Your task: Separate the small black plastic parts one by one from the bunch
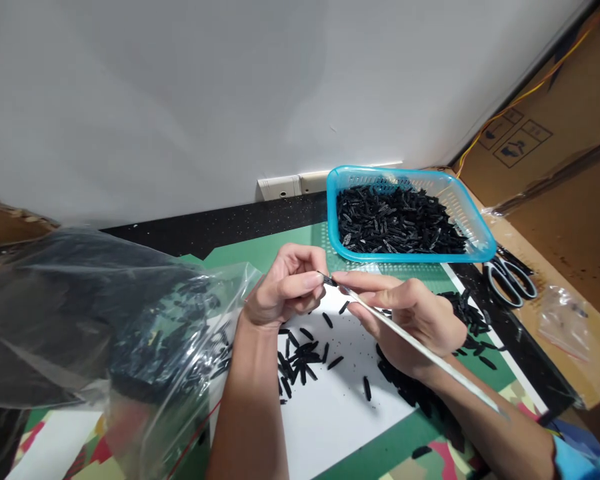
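Forearms (253, 407) end in hands (287, 283) with one black piece (329, 281) between

A: Who's holding what?
B: L hand (287, 287) pinches a small, slim blk piece (329, 280); R hand (425, 313) grips a thin wht rod-shaped tool (425, 351), tip right by it.
A: Nearby?
B: Blue-rimmed plastic basket (333, 213) w/ heaped blk slivers (395, 220), beyond R hand.

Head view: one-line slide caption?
Left hand pinching a small black sliver, right hand holding a slim white stick, near a translucent blue plastic basket.
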`<state>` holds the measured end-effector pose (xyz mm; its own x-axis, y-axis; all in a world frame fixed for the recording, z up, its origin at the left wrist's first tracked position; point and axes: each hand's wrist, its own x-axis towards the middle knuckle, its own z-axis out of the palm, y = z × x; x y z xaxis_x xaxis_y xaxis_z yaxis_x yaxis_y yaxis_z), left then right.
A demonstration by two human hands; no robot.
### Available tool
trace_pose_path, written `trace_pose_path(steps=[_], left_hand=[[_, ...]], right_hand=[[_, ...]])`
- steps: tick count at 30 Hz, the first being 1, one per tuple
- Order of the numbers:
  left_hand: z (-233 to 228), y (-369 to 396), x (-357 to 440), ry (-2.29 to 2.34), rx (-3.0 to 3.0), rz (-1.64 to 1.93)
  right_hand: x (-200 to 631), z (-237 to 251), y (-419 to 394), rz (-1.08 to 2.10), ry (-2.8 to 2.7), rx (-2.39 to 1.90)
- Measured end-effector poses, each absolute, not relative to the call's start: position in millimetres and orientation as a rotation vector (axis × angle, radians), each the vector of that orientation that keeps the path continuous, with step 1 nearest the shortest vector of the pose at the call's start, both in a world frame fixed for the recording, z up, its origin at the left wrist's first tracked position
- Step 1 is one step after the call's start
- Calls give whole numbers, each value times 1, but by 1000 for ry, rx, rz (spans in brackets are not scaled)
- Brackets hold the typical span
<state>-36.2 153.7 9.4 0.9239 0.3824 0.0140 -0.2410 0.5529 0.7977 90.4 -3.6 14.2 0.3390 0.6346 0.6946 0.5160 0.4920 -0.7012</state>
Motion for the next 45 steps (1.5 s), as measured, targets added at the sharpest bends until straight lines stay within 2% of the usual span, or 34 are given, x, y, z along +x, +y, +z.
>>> trace_pose_path(steps=[26, 34, 38, 45], left_hand=[[6, 156, -38, 183, 952, 402], [7, 156, -39, 205, 959, 421], [8, 156, -37, 216, 942, 425], [14, 155, -33, 227, 922, 337]], right_hand=[[94, 16, -3, 174, -1339, -1114], [97, 27, -1, 305, -1362, -1163], [95, 25, -2, 187, -1422, -1180], [98, 19, -2, -196, -1578, -1238]])
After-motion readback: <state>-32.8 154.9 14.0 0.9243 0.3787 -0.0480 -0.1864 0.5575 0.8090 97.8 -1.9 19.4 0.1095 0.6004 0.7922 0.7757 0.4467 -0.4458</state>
